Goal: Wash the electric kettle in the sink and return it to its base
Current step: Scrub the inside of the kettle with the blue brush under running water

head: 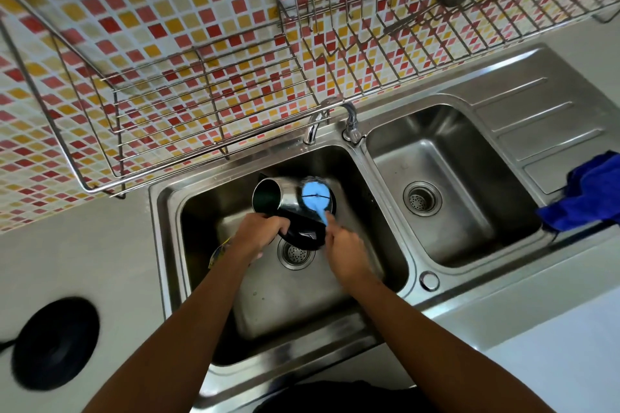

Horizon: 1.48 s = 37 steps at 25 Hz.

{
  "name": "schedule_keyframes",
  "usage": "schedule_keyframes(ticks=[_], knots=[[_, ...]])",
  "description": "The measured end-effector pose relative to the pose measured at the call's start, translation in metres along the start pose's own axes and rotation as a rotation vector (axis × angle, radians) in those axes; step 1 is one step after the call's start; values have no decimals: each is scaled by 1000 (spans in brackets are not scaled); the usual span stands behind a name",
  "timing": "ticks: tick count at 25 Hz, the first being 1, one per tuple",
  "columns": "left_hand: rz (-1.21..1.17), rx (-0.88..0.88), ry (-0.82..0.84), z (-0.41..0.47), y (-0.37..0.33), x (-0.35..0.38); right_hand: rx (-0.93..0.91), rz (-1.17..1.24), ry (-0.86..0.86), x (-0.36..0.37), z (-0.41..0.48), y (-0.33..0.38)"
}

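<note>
Kettle (285, 194) sideways just beyond both hands, mouth far-left; L hand (260, 233) grips handle (302, 235), R hand (345, 245) grips blue brush (315, 195) on underside.

Both bare forearms (188, 322) reach forward from bottom edge, converging. Left hand (260, 233): fingers curled round black handle of steel electric kettle (288, 202). Right hand (345, 246) just beside it, fist closed on light-blue round brush (315, 195) handle.

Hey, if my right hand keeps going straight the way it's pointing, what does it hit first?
Probably the electric kettle: the right hand aims its blue brush at the kettle's bottom end, with nothing visible between.
</note>
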State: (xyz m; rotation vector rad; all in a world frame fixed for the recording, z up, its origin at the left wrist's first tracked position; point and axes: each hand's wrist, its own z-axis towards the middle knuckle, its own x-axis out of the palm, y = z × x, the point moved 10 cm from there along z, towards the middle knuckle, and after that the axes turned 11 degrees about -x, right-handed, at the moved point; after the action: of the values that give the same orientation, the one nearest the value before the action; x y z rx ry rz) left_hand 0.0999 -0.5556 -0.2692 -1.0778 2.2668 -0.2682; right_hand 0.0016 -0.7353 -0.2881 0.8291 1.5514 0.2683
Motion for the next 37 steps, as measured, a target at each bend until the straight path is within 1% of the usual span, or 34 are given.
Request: schedule_keyframes(ticks=[1, 2, 5, 6, 7, 10, 11, 12, 14, 15, 16, 17, 19, 20, 21, 24, 25, 26, 28, 29, 32, 33, 34, 37], knots=[[6, 1, 9, 0, 0, 3, 45, 1, 1, -2, 1, -11], [9, 6, 8, -1, -1, 4, 39, 6, -3, -4, 1, -10], [-4, 24, -15, 1, -6, 3, -160, -2, -2, 4, -3, 37], [-8, 22, -23, 2, -7, 1, -194, -2, 1, 9, -5, 44], [-12, 17, -27, 3, -6, -1, -180, 5, -4, 11, -4, 38], [-29, -16, -25, 3, 0, -4, 41, 28, -20, 10, 3, -11], [-33, -15, -20, 4, 0, -3, 54, 53, -34, 11, 4, -14], [-37, -4, -19, 4, -2, -3, 16, 105, -63, 10, 4, -6], [-43, 19, -28, 6, -6, -5, -140, 196, -84, 16, -2, 25], [-45, 16, -33, 7, -6, -6, -179, 220, -92, 22, -6, 29], [-50, -4, -31, 8, -5, -8, -173, 238, -109, 27, -9, 23], [-64, -24, -19, 8, -2, -9, -106, 246, -118, 32, -10, 6], [-81, -44, -4, 8, 1, -9, 121, 257, -108, 40, -10, -37], [-74, -42, -6, 8, 1, -9, 191, 278, -102, 43, -10, -50], [-68, -42, -12, 7, 1, -9, 194, 311, -110, 43, -9, -50], [-102, -66, -11, 10, 2, -12, -30, 424, -108, 45, -12, -15], [-113, -73, -6, 10, 3, -12, -54, 443, -105, 46, -12, -14], [-109, -73, 2, 9, 4, -12, -32, 450, -120, 46, -11, -22], [-95, -64, 11, 8, 5, -10, 137, 461, -160, 42, -9, -45], [-94, -60, 2, 8, 5, -10, 170, 478, -168, 40, -8, -45], [-116, -56, 5, 9, 5, -10, 3, 627, -131, 37, -12, -9], [-123, -64, 6, 10, 6, -11, -18, 620, -118, 37, -13, -6], [-122, -70, 8, 10, 8, -13, -8, 594, -131, 37, -12, -14], [-76, -55, 11, 10, 9, -10, 185, 516, -194, 32, -6, -46]])
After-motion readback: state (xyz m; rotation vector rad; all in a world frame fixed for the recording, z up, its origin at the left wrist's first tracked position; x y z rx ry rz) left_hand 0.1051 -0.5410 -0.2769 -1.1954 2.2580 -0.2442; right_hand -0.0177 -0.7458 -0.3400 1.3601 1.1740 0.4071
